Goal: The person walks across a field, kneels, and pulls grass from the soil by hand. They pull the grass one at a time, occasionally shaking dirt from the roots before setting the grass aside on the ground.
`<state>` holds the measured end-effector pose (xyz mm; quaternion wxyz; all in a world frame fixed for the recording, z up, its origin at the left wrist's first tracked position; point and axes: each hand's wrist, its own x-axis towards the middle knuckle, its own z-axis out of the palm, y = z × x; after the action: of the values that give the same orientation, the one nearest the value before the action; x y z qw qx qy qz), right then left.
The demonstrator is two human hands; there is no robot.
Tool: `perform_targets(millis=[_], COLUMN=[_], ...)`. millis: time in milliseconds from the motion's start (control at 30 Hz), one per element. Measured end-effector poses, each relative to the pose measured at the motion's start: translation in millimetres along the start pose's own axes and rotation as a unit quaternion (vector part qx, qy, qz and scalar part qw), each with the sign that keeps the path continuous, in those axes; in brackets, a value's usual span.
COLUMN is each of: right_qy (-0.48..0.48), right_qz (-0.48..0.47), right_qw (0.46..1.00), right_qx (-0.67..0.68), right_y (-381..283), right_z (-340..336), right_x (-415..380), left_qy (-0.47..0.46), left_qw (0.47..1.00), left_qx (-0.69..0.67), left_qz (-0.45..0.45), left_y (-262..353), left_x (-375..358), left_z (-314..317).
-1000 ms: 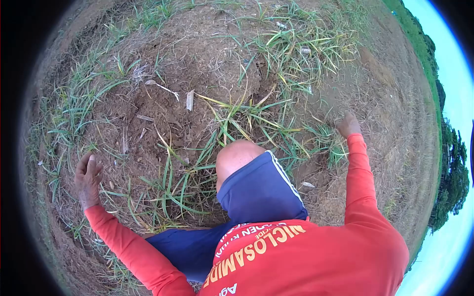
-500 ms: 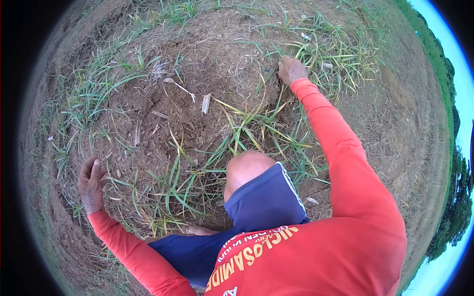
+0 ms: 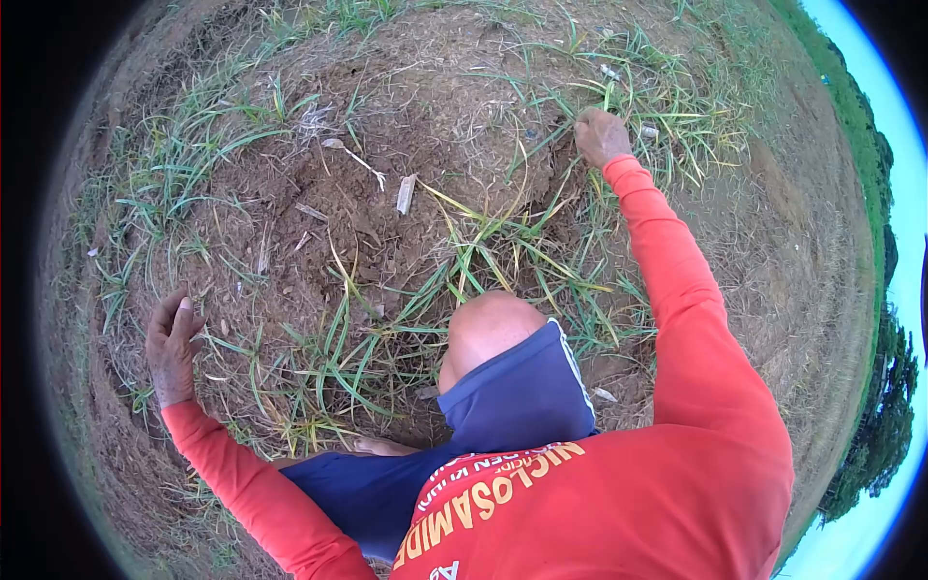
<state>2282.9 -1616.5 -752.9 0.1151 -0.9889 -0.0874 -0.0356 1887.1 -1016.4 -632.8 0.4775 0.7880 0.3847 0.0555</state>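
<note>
My right hand (image 3: 601, 137) is a closed fist, low over the soil at the left edge of a clump of green and yellowing grass-like plants (image 3: 672, 121). Whatever it grips is hidden behind the knuckles. Just below it the soil is dark and broken (image 3: 561, 164). My left hand (image 3: 173, 350) hangs over the ground at the left, its fingers loosely bent and apart from the thumb, with nothing visible in it. Nearest to that hand are dry stalks and thin green blades (image 3: 232, 343).
Another leafy clump (image 3: 493, 246) grows in front of my bent knee (image 3: 491, 329). A pale flat scrap (image 3: 405, 194) and a dry twig (image 3: 362, 164) lie on bare soil (image 3: 425, 126). More grass (image 3: 179, 179) stands at the left, and trees (image 3: 875, 425) line the far right.
My right hand has moved a little to the right, still closed. My left hand has shifted slightly left and up. The view has moved slightly.
</note>
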Motion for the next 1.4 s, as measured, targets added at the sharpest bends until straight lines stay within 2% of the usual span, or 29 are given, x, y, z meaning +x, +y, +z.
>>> perform_targets(millis=[200, 300, 367, 433, 533, 667, 733, 833, 967, 1000, 1033, 1100, 1133, 1233, 1367, 1400], right_qy=[0.111, 0.050, 0.065, 0.019, -0.115, -0.087, -0.090, -0.144, -0.130, -0.141, -0.156, -0.187, -0.162, -0.166, -0.137, -0.106], right_qz=[-0.046, -0.013, -0.014, 0.010, 0.070, 0.125, 0.142, 0.077, 0.043, 0.002, -0.014, -0.031, 0.045, 0.065, 0.096, 0.078], right_qw=[0.989, 0.985, 0.997, 0.999, 0.988, 0.986, 0.984, 0.984, 0.983, 0.975, 0.973, 0.968, 0.984, 0.982, 0.984, 0.988], right_qx=[0.083, 0.167, 0.035, -0.042, -0.083, -0.062, -0.058, -0.075, -0.120, -0.173, -0.170, -0.168, -0.055, -0.059, 0.068, 0.079], right_y=[18, 5, 7, 7, 0, -5, -10, 16, 23, 29, 36, 24, 51, 41, 19, 23], right_z=[-67, -50, 8, 28, 15, 15, 17, 9, -12, -14, -17, -69, -57, -84, -126, -127], right_x=[29, 27, 24, 28, 30, 37, 38, 48, 35, 40, 46, 36, 47, 36, 19, 21], left_qy=[-0.006, -0.014, -0.020, -0.034, -0.027, 0.012, 0.001, -0.009, -0.012, -0.020, -0.014, -0.018, -0.025, -0.029, -0.046, -0.046], left_qw=[0.999, 1.000, 1.000, 0.999, 0.999, 1.000, 1.000, 1.000, 0.999, 0.999, 0.999, 0.998, 0.998, 0.997, 0.997, 0.997], left_qx=[0.022, 0.014, 0.005, 0.010, 0.020, 0.018, 0.016, 0.021, 0.034, 0.035, 0.038, 0.044, 0.049, 0.057, 0.051, 0.049], left_qz=[-0.028, -0.011, -0.004, 0.007, 0.000, -0.011, -0.006, 0.001, -0.019, -0.017, -0.024, -0.032, -0.033, -0.033, -0.028, -0.028], left_y=[-5, -3, 1, 11, 7, 4, 4, 8, 7, 5, 1, -3, -4, -4, 0, 1], left_x=[2, 10, 13, 8, 1, 0, 0, -3, -6, -6, -5, 1, 5, 10, 9, 9], left_z=[-6, 0, 6, 13, 5, 2, 5, 3, 1, -1, -4, -2, 1, 0, 7, 8])
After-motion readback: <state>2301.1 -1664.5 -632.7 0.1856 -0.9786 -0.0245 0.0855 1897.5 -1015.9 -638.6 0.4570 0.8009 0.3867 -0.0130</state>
